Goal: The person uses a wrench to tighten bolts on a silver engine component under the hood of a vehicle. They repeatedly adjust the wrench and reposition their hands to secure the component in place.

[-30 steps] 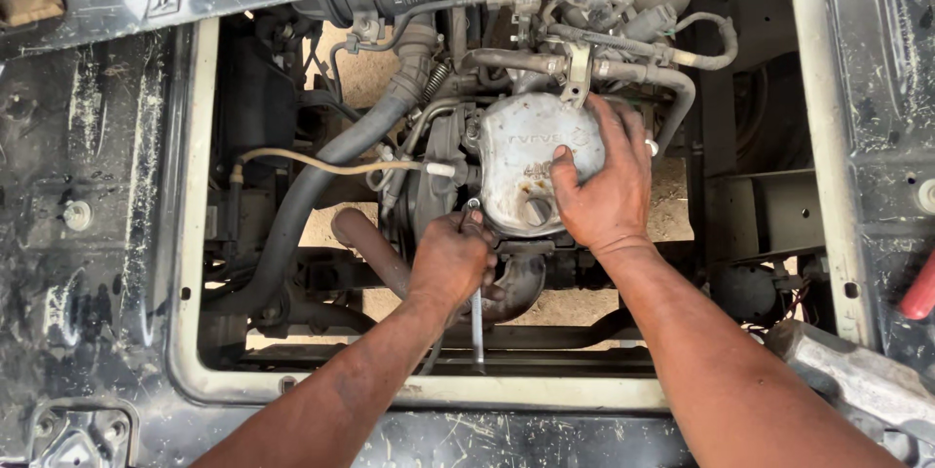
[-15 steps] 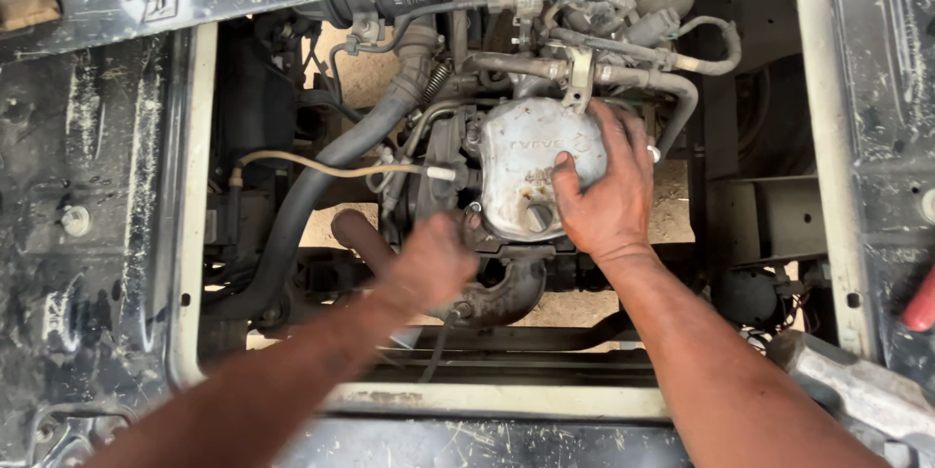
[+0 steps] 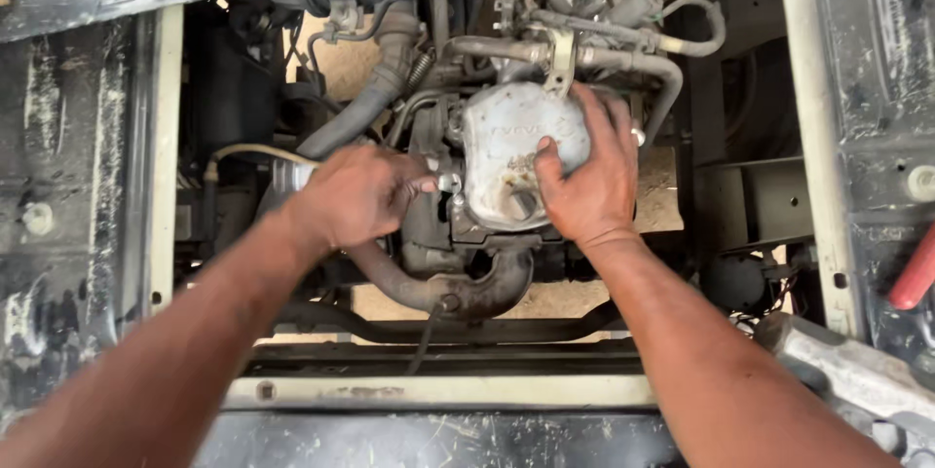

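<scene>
"What lay closest to the camera?"

"The pale frame rail of the opening, with both forearms crossing it. Just past it, a rusty curved pipe ran under the engine."

"And the hands?"

"The left hand had its fingers curled in a pinch on a small metal fitting at the left edge of the grey engine cover. The right hand lay spread on that cover's right side, fingers released flat, thumb pressed on top."

"Where did the cover sit?"

"Mid-opening, atop the engine. Behind it ran a grey hose and a metal tube; a red handle lay far right."
</scene>
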